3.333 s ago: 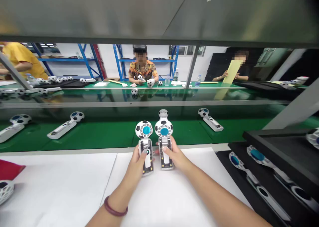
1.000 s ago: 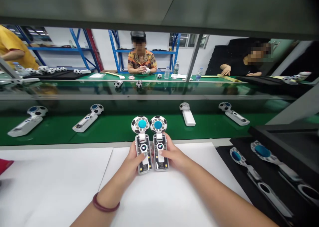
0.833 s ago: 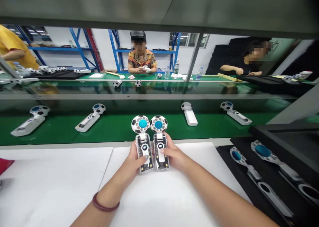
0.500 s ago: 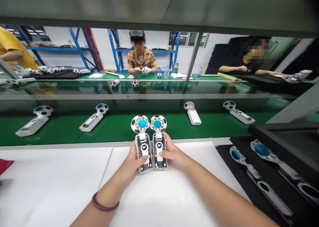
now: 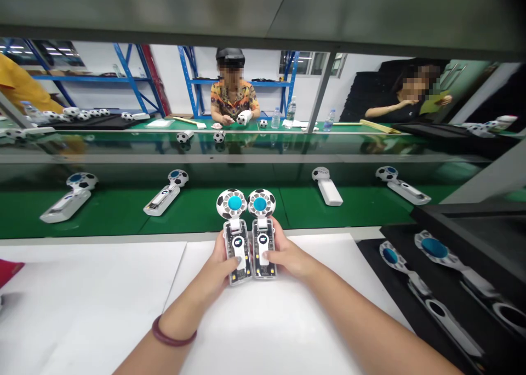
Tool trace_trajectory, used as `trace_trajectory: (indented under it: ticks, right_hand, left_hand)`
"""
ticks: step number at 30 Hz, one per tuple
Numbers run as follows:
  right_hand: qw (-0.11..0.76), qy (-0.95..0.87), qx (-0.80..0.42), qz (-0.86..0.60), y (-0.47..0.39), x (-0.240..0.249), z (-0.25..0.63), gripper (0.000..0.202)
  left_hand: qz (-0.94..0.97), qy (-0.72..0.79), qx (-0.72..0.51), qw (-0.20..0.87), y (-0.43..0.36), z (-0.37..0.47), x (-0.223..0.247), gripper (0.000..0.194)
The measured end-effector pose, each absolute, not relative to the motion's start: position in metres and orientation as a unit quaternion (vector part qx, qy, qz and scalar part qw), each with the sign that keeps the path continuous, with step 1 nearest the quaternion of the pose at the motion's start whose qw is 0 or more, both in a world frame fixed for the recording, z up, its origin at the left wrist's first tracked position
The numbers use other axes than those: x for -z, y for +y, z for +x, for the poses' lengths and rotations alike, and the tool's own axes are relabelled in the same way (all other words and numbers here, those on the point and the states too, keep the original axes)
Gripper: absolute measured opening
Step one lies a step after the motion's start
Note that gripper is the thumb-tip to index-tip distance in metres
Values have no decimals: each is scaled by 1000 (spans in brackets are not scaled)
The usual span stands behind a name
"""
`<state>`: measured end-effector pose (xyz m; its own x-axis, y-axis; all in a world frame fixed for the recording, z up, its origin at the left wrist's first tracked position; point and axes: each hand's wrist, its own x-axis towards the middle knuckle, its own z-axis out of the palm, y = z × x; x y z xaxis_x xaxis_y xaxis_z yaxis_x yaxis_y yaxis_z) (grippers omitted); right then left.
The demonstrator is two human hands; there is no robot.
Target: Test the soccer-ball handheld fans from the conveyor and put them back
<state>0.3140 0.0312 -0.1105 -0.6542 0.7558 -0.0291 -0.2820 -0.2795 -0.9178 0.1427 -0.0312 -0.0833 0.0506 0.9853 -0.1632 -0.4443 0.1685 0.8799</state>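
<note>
Fans [image 5: 247, 232] gripped upright; black tray [image 5: 378, 265] holds seemingly similar ones.

No text, label, brand, number or sign can be read. Small lit displays are seen on the handles of the left fan [image 5: 237, 238] and the right fan [image 5: 262, 235] held side by side near the middle, but their marks are too small and blurred to be made out. Nothing legible is found on the fans lying on the green belt [image 5: 205, 213] beyond.
</note>
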Motion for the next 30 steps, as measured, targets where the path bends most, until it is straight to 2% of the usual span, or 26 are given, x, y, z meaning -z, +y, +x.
trace_trajectory:
  ticks: [15, 20, 25, 30]
  right_hand:
    - [344, -471, -777, -239, 32, 110, 314, 96]
    - [381, -393, -801, -241, 25, 95, 304, 95]
    - [409, -380, -802, -210, 15, 65, 303, 93]
    - [429, -455, -768, -136, 6, 29, 311, 77]
  left_hand:
    - [335, 410, -553, 644, -31, 143, 82, 67]
    - [351, 415, -553, 632, -28, 142, 79, 64]
    - [390, 398, -593, 581, -35, 141, 58, 59]
    - [429, 365, -654, 505, -52, 139, 10, 59]
